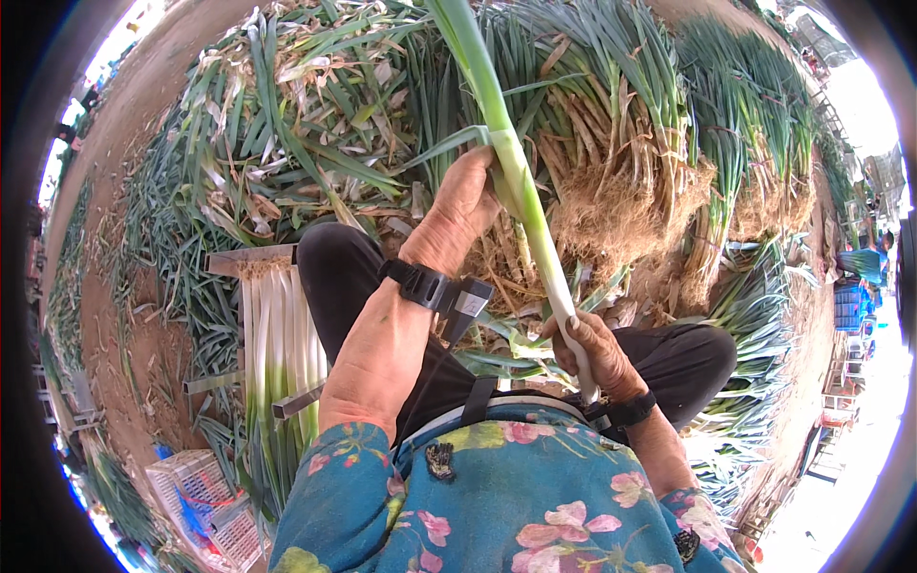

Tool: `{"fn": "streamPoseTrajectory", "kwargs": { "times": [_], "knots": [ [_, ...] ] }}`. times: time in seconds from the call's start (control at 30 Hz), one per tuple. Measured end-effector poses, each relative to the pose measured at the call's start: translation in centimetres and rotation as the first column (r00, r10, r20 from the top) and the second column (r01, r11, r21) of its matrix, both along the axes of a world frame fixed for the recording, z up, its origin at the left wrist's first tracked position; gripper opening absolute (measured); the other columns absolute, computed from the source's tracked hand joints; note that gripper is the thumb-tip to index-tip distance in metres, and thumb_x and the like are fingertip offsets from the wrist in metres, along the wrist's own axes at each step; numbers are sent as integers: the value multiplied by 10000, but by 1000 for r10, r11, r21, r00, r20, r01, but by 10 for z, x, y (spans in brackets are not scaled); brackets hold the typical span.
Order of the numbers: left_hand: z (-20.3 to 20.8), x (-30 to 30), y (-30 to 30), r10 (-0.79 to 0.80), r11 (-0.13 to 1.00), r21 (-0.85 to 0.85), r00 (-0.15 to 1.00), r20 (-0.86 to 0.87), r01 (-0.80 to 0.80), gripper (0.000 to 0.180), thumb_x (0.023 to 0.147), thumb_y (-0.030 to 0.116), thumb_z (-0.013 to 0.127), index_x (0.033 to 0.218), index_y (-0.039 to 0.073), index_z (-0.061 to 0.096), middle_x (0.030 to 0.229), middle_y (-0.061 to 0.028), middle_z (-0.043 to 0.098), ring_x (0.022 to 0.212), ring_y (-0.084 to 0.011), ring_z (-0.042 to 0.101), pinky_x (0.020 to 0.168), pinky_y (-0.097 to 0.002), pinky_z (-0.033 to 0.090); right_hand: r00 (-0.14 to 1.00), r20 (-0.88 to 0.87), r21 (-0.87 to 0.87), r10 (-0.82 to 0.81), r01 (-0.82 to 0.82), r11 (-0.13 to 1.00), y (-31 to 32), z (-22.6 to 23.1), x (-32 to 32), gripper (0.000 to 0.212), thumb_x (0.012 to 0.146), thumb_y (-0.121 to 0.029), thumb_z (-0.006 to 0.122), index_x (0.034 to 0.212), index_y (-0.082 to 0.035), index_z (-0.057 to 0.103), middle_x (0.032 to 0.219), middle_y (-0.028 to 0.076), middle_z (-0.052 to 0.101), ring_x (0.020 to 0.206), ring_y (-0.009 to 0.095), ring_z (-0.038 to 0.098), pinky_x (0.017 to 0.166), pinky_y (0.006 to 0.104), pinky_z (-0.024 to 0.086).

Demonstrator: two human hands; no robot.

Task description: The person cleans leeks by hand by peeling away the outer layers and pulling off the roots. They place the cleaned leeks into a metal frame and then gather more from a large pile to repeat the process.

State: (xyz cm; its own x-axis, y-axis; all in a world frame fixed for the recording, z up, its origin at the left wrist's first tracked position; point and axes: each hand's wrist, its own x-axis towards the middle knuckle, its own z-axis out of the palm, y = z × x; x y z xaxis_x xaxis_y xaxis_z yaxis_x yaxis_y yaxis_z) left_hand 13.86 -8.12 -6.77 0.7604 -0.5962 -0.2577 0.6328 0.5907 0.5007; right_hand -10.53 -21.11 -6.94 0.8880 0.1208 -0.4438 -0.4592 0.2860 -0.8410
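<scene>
A long leek (522,181) slants across the middle in front of me, green leaves at the top and white shank below. My left hand (468,196) is closed at its upper part, where the green meets the pale stalk. An outer leaf sticks out to the left beside that hand; the fingertips are partly hidden behind the stalk. Lower down, my right hand (594,353) is wrapped around the white shank near its bottom end. To my left, several trimmed leeks (279,334) lie side by side in a metal frame (250,260), white ends away from me.
Loose leek leaves (315,124) are heaped at the far left. Ahead and right stand bundled leeks (621,143) with shaggy roots. More leeks (755,334) lie beyond my right knee. A white plastic basket (215,506) sits at the lower left, on brown ground (143,353).
</scene>
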Motion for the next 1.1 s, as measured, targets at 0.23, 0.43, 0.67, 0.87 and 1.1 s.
{"fn": "streamPoseTrajectory", "kwargs": {
  "times": [0.23,0.43,0.67,0.87,1.1],
  "knots": [
    [-13,-5,-8,-510,808,-297,857,81,509,461,918,342,573,1103,-79,544,745,-56,579,641,-182,551,623,-302,488,996,25,153,81,-84,985,4,1,-9,582,868,-544,607,999,24,617,539,-13,448,448,72,389,425,219,286],
    [-42,-31,-13,-796,527,-269,579,176,806,452,922,352,565,1136,-47,544,757,-34,563,658,-149,557,596,-245,476,990,32,161,136,-139,977,7,9,-9,578,867,-524,623,988,41,615,538,-22,440,441,68,376,416,223,269],
    [-82,-104,0,-593,770,52,684,425,636,113,860,138,646,940,58,652,977,-43,646,850,-135,588,736,-273,477,994,66,54,89,-92,994,19,26,5,572,846,-520,641,981,35,608,546,-26,428,452,75,360,444,227,259],
    [-146,-107,12,-879,476,539,377,291,695,265,908,194,586,1125,46,624,1052,-50,629,945,-103,576,823,-266,475,987,147,-46,60,-54,997,20,33,28,504,897,-498,607,1010,-7,598,571,-45,432,481,49,409,437,213,297],
    [3,-14,21,-105,988,133,966,234,75,829,872,686,456,1297,-25,473,1093,-174,634,965,-293,618,840,-403,484,964,260,-326,-47,134,936,25,11,43,577,907,-518,579,1189,-15,567,604,-46,448,505,42,405,471,208,320]
  ]
}}
